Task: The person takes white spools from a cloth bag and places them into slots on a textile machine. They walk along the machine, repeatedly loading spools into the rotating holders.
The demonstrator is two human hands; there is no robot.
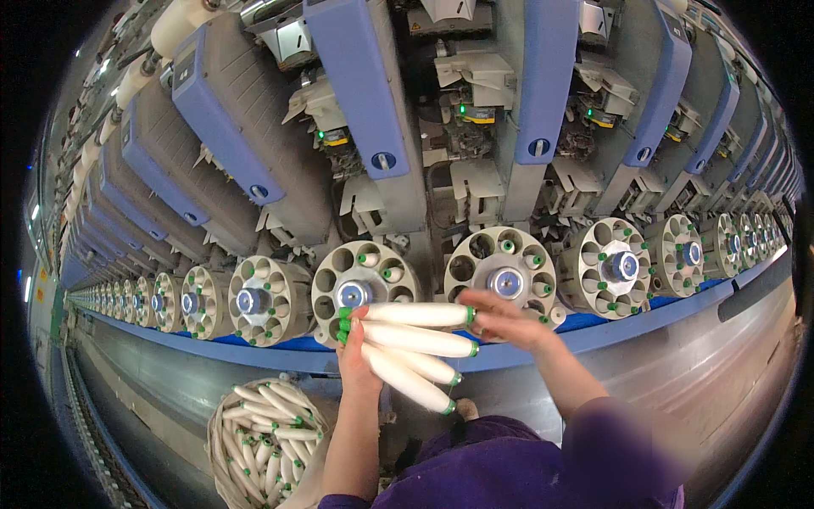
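My left hand (pixel 356 360) is closed around the green-tipped ends of several white yarn bobbins (pixel 415 339), which fan out to the right. By the far tip of the uppermost bobbin is my right hand (pixel 513 324), fingers stretched out and slightly blurred; whether they touch the tip I cannot tell. Just beyond the fan stands a round magazine (pixel 322 284) with a blue hub, some of its pockets holding bobbins. A second round magazine (pixel 459 270), partly filled, is behind my right hand. The bobbins and hands hide the lower parts of both.
At lower left stands a basket (pixel 312 485) heaped with white bobbins. A blue rail (pixel 297 360) runs in front of the magazines. Tall winding units with blue panels (pixel 360 85) rise behind them, and more magazines (pixel 606 263) continue on both sides.
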